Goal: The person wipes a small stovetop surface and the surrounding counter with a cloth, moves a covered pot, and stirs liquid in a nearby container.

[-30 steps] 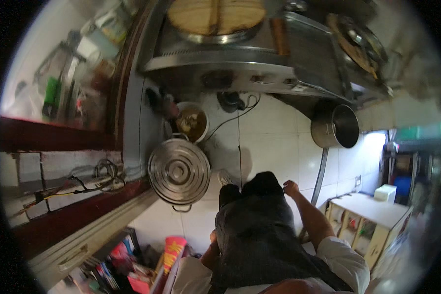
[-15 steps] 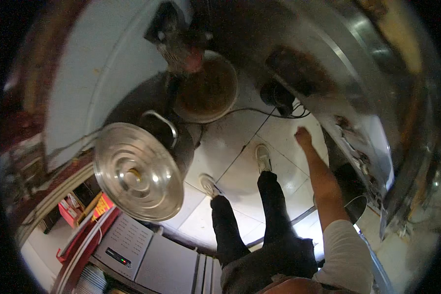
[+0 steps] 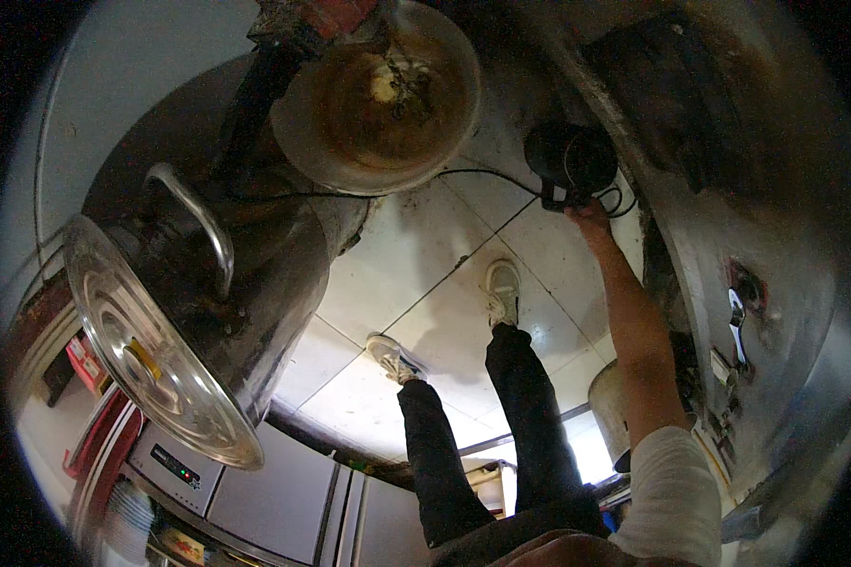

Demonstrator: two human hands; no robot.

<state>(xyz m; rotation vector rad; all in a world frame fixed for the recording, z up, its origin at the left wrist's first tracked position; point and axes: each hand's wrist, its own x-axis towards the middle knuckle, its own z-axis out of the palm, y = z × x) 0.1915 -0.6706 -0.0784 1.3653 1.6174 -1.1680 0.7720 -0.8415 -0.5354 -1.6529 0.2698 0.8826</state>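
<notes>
My right arm stretches forward over the tiled floor, and my right hand (image 3: 591, 219) is at the near edge of a black round device (image 3: 569, 159) with a cord. The fingers look curled against its lower part, though they show small and partly hidden. My left hand is out of the picture. At the left stands a big dark metal pot (image 3: 279, 255) with a curved silver handle (image 3: 203, 227). A shiny round lid (image 3: 184, 392) with a yellow knob is tilted beside it.
A pale basin (image 3: 303, 156) holding brownish liquid is on the floor ahead. A black cable (image 3: 487, 172) runs from beside it toward the device. Grey metal counter fronts (image 3: 794, 246) line the right side. A grey cabinet appliance (image 3: 269, 491) stands at the lower left.
My right hand has moved forward from above the floor tiles to the black device. The view has shifted, so the pot, lid and basin appear larger and farther left.
</notes>
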